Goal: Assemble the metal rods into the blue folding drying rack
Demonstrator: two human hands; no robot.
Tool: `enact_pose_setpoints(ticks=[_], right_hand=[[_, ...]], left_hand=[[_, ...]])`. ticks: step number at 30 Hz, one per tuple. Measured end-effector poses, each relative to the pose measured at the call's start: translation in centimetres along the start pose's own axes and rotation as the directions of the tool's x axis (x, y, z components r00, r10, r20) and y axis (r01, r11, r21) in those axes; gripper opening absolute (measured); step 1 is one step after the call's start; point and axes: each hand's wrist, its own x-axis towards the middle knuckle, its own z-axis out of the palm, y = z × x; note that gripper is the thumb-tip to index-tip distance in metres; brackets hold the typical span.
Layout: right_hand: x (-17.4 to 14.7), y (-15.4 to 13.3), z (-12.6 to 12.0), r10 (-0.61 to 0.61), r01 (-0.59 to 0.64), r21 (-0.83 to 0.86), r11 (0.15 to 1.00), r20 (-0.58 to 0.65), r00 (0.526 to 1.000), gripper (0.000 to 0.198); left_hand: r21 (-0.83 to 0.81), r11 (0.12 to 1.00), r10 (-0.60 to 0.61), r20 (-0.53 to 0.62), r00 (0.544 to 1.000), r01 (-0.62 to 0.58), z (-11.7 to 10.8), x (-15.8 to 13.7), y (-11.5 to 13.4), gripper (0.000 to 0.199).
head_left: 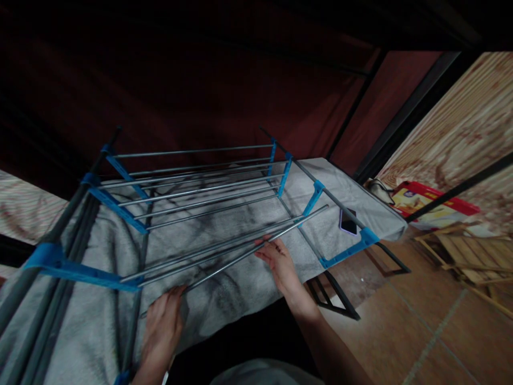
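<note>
A loose thin metal rod (pixel 224 266) slants across in front of me, its right end raised. My left hand (pixel 163 321) is closed around its lower left part, with a short tip poking out past the fingers. My right hand (pixel 276 262) pinches the same rod near its middle between thumb and fingers. Beyond it lies a rack frame of grey tubes (pixel 308 170) and blue plastic brackets (pixel 92 275), with several rods (pixel 208 188) spanning its sides. The right-hand bracket (pixel 348 251) nearest me has an outer end close to the table's front edge.
Under the rack is a grey fleecy blanket (pixel 244 307). A phone (pixel 348 221) lies on it at right. Several loose grey tubes (pixel 60 305) lie at left. A red and yellow box (pixel 436 203) and a wooden slatted piece (pixel 473 254) stand beyond, by the tiled floor (pixel 441 321).
</note>
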Motion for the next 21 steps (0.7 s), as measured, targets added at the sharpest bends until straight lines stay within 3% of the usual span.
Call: enact_pose_setpoints(ticks=[9, 14, 21], right_hand=[[1.4, 0.7, -3.8, -0.032, 0.034, 0.021, 0.999, -0.095, 0.995, 0.036], [2.7, 1.3, -7.4, -0.01, 0.024, 0.072, 0.997, -0.183, 0.983, 0.034], [4.5, 2.0, -11.1, 0.041, -0.016, 0.075, 0.997, -0.339, 0.94, 0.022]], left_hand=[[0.046, 0.999, -0.015, 0.049, 0.999, 0.013, -1.2, 0.3, -0.5, 0.034], [0.02, 0.999, -0.036, 0.085, 0.996, 0.035, -0.9, 0.0, -0.7, 0.034], [-0.015, 0.999, 0.031, 0.106, 0.994, -0.029, -0.3, 0.1, -0.9, 0.035]])
